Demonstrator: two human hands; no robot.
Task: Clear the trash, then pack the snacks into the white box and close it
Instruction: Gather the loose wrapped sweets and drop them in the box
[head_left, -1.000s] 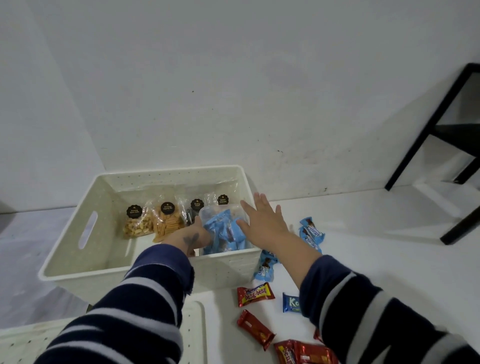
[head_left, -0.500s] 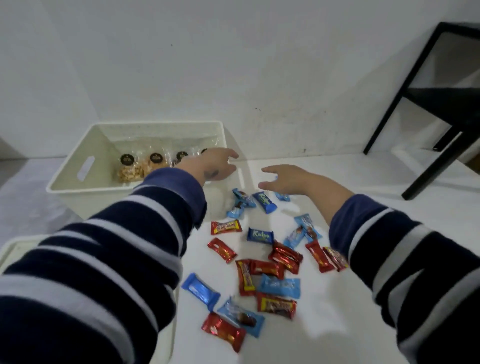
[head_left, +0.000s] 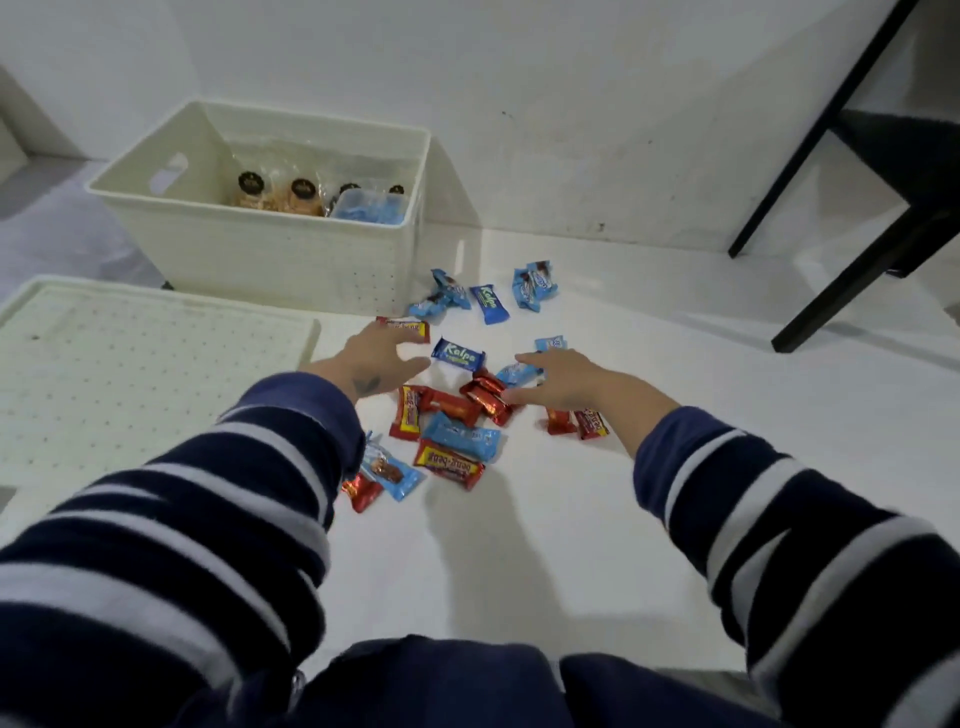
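We saw a person's two arms in a long-sleeved knit top, dark navy crossed by pale grey-white stripes of varying width. The left sleeve (head_left: 171, 519) ended in a plain navy cuff, pushed just past the wrist; the right sleeve (head_left: 789, 525) ended partway up the forearm. The left hand (head_left: 374, 358) carried a small dark tattoo, leaf-like in shape, on its back near the wrist. The right hand (head_left: 563, 382) was bare. Plain navy fabric (head_left: 452, 686) covered the body at the bottom edge.

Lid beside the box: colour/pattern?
The lid is off-white with a grid of small dots; head view.
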